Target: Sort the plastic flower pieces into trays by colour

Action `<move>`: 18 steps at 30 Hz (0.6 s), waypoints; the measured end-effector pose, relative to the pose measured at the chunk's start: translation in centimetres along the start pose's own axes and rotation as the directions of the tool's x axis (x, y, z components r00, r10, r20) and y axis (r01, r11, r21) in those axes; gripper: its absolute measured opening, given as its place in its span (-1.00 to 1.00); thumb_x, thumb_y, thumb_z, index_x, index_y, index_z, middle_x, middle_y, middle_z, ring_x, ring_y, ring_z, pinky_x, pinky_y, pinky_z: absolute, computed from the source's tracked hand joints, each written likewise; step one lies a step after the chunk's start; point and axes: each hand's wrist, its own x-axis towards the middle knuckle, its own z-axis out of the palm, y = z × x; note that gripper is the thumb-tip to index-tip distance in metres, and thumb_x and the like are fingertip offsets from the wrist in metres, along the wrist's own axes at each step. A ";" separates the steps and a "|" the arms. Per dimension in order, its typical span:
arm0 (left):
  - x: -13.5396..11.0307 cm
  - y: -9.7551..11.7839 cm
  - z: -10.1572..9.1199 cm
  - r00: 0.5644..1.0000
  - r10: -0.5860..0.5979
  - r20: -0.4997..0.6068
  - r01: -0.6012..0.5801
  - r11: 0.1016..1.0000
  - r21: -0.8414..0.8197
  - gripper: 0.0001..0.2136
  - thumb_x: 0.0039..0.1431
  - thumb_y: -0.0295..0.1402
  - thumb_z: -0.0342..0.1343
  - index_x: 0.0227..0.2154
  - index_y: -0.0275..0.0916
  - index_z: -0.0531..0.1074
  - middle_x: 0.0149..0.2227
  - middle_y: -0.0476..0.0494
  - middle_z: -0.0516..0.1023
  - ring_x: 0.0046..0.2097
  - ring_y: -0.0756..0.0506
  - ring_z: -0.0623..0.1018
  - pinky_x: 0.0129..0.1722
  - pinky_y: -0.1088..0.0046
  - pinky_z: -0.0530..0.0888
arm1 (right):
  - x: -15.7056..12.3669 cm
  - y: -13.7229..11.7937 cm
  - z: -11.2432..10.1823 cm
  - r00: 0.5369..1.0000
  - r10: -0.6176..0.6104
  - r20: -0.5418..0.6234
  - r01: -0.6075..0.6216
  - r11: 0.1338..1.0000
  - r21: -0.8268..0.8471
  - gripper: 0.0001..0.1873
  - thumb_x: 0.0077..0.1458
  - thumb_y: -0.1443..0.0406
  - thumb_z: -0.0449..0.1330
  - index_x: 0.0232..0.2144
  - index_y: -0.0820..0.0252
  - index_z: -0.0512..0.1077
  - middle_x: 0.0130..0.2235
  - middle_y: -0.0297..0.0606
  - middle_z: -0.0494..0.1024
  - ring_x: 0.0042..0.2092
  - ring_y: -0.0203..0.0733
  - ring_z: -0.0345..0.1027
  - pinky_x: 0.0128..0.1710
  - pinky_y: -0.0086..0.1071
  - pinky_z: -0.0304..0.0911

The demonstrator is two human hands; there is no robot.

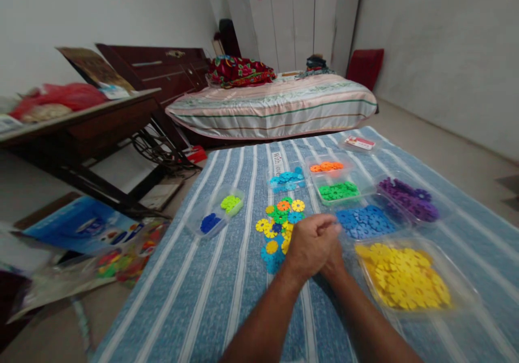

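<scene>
My left hand and my right hand meet above the striped cloth, the left overlapping much of the right. Fingers of both look curled and closed; whatever lies between them is hidden. Just left of the hands lies a loose group of flower-shaped plastic discs, yellow, light blue, green and orange, with a dark blue one among them. To the right is a clear tray of blue discs. Nearer me stands a tray of yellow discs, beside my right forearm.
Beyond my hands are light blue discs, green discs and orange discs in clear trays. Purple discs fill one at right. A small tray at left holds dark blue and lime discs. A bed stands behind.
</scene>
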 end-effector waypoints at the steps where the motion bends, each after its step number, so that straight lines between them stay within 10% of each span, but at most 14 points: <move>1: 0.1 -0.3 -0.4 0.999 -0.016 -0.038 0.017 0.999 0.042 -0.84 0.04 -0.40 0.10 -0.35 -0.26 0.57 -0.34 -0.04 0.61 -0.28 -0.03 0.54 -0.23 0.53 0.44 | 0.1 -0.1 -0.1 1.000 -0.010 0.014 0.010 1.000 0.000 -0.72 0.14 0.22 0.03 -0.46 0.15 0.50 -0.41 -0.22 0.54 -0.33 -0.12 0.37 -0.35 -0.35 0.19; 8: 0.9 -4.6 -5.3 0.975 -0.150 -0.166 0.221 0.773 0.594 -0.85 0.07 -0.41 0.06 -0.50 -0.25 0.52 -0.52 -0.02 0.51 -0.40 -0.02 0.49 -0.38 0.52 0.30 | 0.2 -0.6 -0.3 1.000 -0.021 -0.002 0.021 1.000 0.019 -0.69 0.17 0.24 -0.02 -0.31 0.18 0.51 -0.28 -0.21 0.56 -0.20 -0.12 0.38 -0.15 -0.28 0.23; 18: 0.6 -4.5 -3.2 0.970 -0.210 -0.120 0.217 0.535 0.816 -0.79 0.08 -0.21 0.11 -0.33 -0.21 0.51 -0.25 -0.20 0.58 -0.15 -0.16 0.54 -0.24 0.42 0.37 | 0.1 -0.1 0.0 0.998 0.045 -0.052 -0.038 0.990 0.133 -0.62 0.19 0.21 -0.05 -0.16 0.20 0.51 -0.17 -0.14 0.58 -0.11 -0.08 0.41 -0.05 -0.18 0.27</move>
